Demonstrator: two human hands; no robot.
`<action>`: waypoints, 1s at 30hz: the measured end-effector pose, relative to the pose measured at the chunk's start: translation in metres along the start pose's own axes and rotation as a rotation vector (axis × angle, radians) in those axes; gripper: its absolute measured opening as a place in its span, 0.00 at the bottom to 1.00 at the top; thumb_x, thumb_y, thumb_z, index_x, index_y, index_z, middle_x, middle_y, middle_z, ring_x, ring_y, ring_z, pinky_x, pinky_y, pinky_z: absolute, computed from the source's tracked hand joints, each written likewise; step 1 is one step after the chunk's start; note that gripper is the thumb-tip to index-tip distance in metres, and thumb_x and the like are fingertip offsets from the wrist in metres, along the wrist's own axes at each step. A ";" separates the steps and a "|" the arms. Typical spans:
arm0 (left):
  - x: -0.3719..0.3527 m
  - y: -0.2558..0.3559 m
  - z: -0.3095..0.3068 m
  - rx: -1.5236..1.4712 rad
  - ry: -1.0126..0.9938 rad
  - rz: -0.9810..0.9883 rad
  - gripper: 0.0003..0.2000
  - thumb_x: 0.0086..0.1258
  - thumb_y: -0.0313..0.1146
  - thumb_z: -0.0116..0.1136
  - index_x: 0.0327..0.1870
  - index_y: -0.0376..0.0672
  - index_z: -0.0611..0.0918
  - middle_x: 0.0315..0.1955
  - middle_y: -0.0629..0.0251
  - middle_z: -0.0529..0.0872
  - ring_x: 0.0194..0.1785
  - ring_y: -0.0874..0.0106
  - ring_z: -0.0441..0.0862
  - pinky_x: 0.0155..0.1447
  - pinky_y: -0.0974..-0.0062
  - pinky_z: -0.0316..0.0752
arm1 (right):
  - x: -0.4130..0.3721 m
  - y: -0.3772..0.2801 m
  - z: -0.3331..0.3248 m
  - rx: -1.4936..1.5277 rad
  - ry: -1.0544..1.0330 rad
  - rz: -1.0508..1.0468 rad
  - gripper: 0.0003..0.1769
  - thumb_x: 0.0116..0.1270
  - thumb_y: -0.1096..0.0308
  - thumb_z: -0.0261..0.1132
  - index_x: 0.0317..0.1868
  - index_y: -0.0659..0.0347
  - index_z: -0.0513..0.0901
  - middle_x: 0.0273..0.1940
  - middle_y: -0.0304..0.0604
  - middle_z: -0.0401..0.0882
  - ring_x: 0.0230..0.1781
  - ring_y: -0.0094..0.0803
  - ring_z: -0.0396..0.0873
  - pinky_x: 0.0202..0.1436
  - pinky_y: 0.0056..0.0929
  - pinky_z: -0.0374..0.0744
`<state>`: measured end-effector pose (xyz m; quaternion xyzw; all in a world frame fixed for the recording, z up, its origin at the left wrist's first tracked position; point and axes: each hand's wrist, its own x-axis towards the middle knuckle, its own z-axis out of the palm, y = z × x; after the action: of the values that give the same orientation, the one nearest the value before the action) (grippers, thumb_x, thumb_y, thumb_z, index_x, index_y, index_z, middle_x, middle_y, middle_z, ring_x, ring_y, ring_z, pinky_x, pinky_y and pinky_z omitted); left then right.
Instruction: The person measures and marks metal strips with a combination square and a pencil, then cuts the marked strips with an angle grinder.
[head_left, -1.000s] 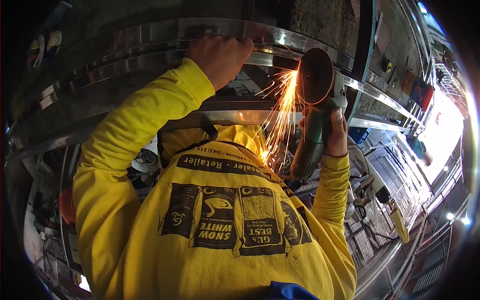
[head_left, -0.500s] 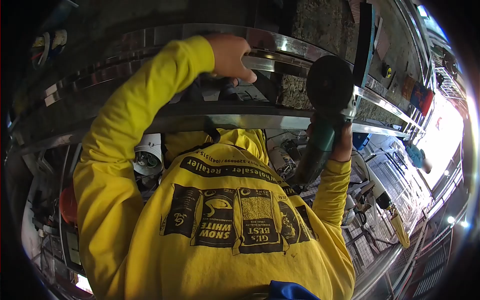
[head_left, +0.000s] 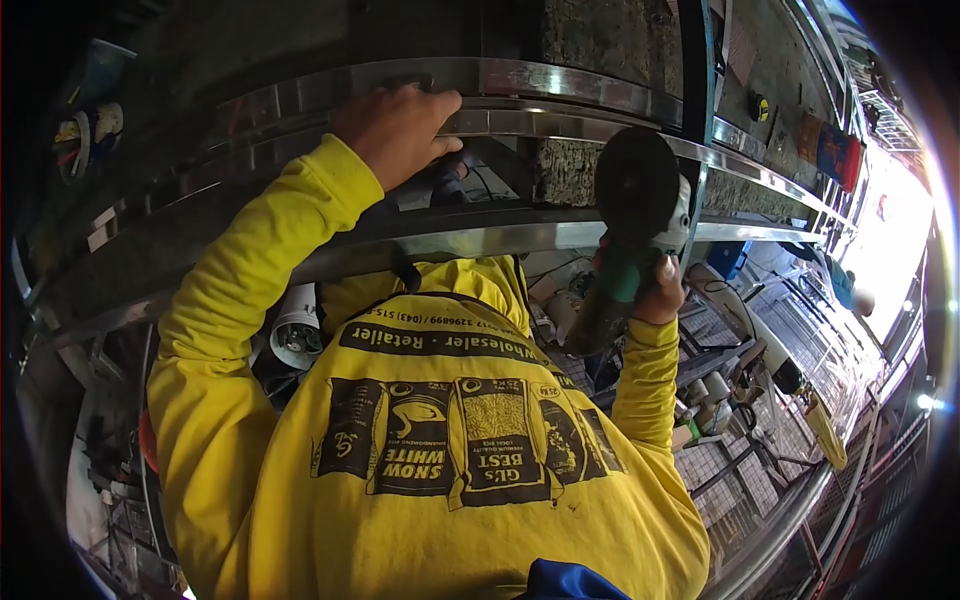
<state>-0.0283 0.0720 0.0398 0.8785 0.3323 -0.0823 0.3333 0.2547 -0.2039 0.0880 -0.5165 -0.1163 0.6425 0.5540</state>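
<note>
An angle grinder (head_left: 620, 285) with a green and dark body is held in my right hand (head_left: 660, 292), its fingers wrapped round the body. Its dark round disc (head_left: 637, 183) points away from me, above the near rail. My left hand (head_left: 395, 132) grips a shiny metal tube (head_left: 540, 122), thumb on the near side and fingers over the far side. Behind that tube runs another metal bar (head_left: 580, 85), roughly parallel. Closer to my body, a wider metal rail (head_left: 480, 238) crosses in front of my waist.
A dark upright bar (head_left: 697, 90) crosses the tubes on the right. Beyond it lies a yellow tape measure (head_left: 759, 107). A white bucket (head_left: 297, 328) stands below at left. Another person (head_left: 845, 285) is at the far right, near bright light.
My left hand has moved left and slightly nearer, closing on the metal tube. The grinder in my right hand has shifted a little left.
</note>
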 end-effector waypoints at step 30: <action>-0.004 -0.008 0.018 0.062 0.144 0.122 0.17 0.71 0.44 0.68 0.53 0.44 0.80 0.34 0.54 0.88 0.40 0.50 0.89 0.43 0.54 0.85 | 0.014 0.006 0.033 -0.292 0.111 0.106 0.37 0.75 0.43 0.68 0.69 0.66 0.71 0.49 0.56 0.85 0.42 0.45 0.89 0.41 0.41 0.91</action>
<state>-0.0349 0.0629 0.0232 0.9106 0.2986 -0.0086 0.2856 0.2272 -0.1806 0.0906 -0.6318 -0.1501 0.6175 0.4438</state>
